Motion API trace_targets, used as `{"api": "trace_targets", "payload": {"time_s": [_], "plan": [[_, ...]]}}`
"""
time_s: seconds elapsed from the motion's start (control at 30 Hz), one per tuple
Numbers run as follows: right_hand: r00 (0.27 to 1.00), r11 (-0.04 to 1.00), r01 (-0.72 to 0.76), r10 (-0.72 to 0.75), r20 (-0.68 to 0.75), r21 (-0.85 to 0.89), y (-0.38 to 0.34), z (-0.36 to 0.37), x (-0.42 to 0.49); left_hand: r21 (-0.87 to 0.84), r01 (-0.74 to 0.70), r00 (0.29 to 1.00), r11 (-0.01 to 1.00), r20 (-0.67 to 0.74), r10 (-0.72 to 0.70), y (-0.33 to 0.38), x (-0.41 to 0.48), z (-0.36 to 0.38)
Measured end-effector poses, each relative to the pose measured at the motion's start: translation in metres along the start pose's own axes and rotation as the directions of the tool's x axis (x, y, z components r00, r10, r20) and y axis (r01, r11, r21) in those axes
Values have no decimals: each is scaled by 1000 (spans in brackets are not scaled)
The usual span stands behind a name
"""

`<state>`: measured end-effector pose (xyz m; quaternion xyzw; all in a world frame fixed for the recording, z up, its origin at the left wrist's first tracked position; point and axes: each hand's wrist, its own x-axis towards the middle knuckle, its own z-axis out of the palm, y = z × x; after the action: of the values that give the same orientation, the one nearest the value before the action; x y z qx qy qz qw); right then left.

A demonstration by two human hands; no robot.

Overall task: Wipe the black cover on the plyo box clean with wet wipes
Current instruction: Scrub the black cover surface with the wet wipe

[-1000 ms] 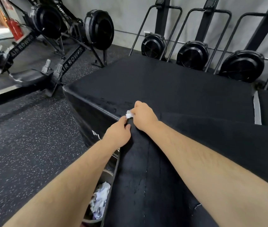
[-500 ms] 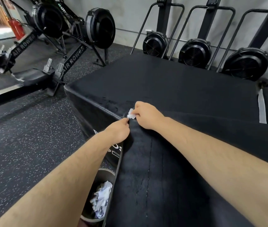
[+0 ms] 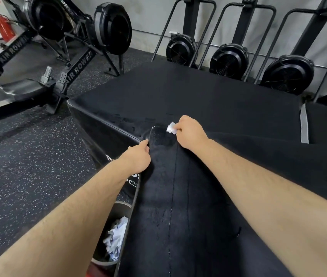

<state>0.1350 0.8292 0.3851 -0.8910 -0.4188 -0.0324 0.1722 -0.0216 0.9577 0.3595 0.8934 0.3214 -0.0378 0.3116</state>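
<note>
Your right hand (image 3: 190,132) sits just above the middle of the frame, fingers pressed together in a pinching grip on a small white wipe (image 3: 171,127). The wipe pokes out to the left of your knuckles, at the surface of the black cover (image 3: 208,176), though you cannot tell whether it is actually touching. Your left hand (image 3: 136,156) is just below and to the left, its grip pinched on the cover's edge close to a loose corner flap (image 3: 156,134) that lies flat between your two hands.

The cover runs from the centre down to the lower right of the frame, with a seam of stitching (image 3: 173,196) going down its middle. It lies over the plyo box (image 3: 198,92), whose dark top fills the centre and shows faint smeared marks near its left edge. White print shows on the box's side face under your left wrist, partly hidden.

At the bottom, left of centre, a round bin (image 3: 109,254) holds crumpled white wipes (image 3: 115,236). Speckled rubber floor (image 3: 29,156) fills the left side. A rowing machine (image 3: 74,70) stands in the upper left, with a red fire extinguisher (image 3: 4,27) behind it. Fan machines (image 3: 228,58) line the wall along the upper right.
</note>
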Motion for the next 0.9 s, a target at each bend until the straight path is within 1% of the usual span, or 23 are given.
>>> {"api": "trace_targets", "payload": {"time_s": [0.03, 0.07, 0.1, 0.17, 0.23, 0.33, 0.37, 0.43, 0.53, 0.57, 0.6, 0.63, 0.7, 0.77, 0.8, 0.9], "plan": [[999, 999, 36, -36, 31, 6, -8, 3, -10, 5, 16, 1000, 1000, 16, -16, 0, -3, 0], [993, 993, 119, -119, 17, 9, -15, 4, -20, 4, 14, 999, 1000, 29, -14, -1, -3, 0], [984, 983, 174, -176, 26, 49, -20, 4, -31, 7, 10, 999, 1000, 36, -10, 0, -5, 0], [968, 971, 225, -232, 90, 82, -25, 4, -43, 24, -7, 1000, 1000, 21, 7, 3, -5, -2], [971, 977, 203, -209, 114, 64, -28, 1, -30, -10, -13, 1000, 1000, -9, 13, 3, -4, -3], [995, 994, 75, -80, 65, 73, -31, 5, 0, -42, 5, 999, 999, 35, -3, 2, -4, -3], [996, 996, 58, -63, 61, 74, -35, 8, 3, -67, -3, 999, 998, 37, 6, 2, -3, -3], [991, 991, 107, -112, 66, 85, -46, 14, -6, -80, -27, 998, 996, 54, 31, 1, -4, -6], [947, 947, 268, -293, 136, 175, -58, 15, -40, -119, -60, 996, 991, 51, 67, -3, 4, -9], [930, 934, 313, -338, 145, 173, -58, 15, -47, -106, -62, 997, 992, 49, 67, -2, 5, -11], [925, 931, 335, -354, 139, 144, -56, 14, -46, -80, -54, 997, 995, 49, 58, -1, 5, -13], [936, 943, 319, -329, 127, 97, -53, 15, -39, -62, -51, 998, 997, 38, 53, 0, 5, -14], [978, 982, 187, -189, 88, 25, -45, 14, -20, -52, -56, 998, 997, 26, 57, 3, 2, -14], [996, 996, 78, -80, 35, 45, -43, 12, -12, -55, -64, 998, 996, 19, 65, 3, -1, -12], [996, 995, 75, -78, 32, 63, -47, 11, -15, -49, -58, 998, 997, 18, 59, 0, -1, -11], [978, 976, 176, -188, 93, 126, -64, 10, -47, 6, -44, 998, 999, 44, 44, -7, 1, -9]]}}
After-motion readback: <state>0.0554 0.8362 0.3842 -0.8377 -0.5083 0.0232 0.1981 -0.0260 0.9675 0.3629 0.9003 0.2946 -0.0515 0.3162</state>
